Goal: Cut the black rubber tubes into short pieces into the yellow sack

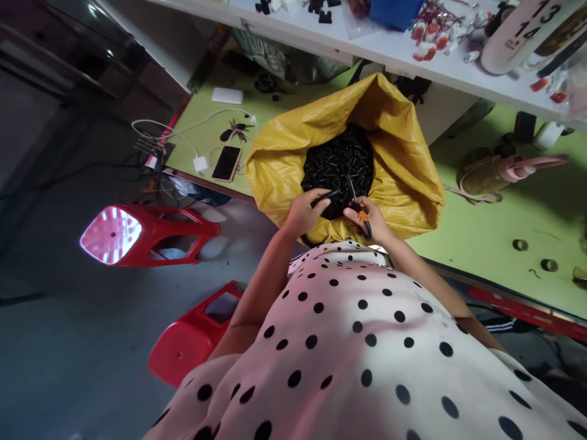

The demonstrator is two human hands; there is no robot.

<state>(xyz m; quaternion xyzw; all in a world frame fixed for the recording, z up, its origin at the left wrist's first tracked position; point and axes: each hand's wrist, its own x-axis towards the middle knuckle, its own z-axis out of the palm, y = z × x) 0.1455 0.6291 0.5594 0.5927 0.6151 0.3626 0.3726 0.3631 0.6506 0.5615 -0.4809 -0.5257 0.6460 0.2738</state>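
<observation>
Nearest the camera, a white garment with black dots [367,342] fills the lower frame and hides both forearms from the elbows back; only the wrists and hands show past it. Just beyond its edge, at the near lip of the yellow sack [403,159], the left hand [305,214] is curled around a black rod-like piece [326,197]. The piece's long axis runs along the sack's lip, its free end pointing toward the right hand; its other end is buried in the palm, so its full length cannot be made out. The right hand [369,219] is clenched around a small tool with orange handles [363,215] — its thin metal tip rises away from the person, toward the sack's middle. Whether that tip touches the rod is too small to tell.

The sack sits open on the green tabletop [495,226], its mouth rolled down around a heap of small black parts [339,160] whose single shapes blur together. Left of the sack lie a phone [226,163], keys and a white charger cable; below and left of it stand two red plastic stools [151,235]. Right of the sack rests a pink bottle [509,172] on its side. Beyond the sack, a white shelf [413,58] carries red and white bits — its far edge is cut off by the frame.
</observation>
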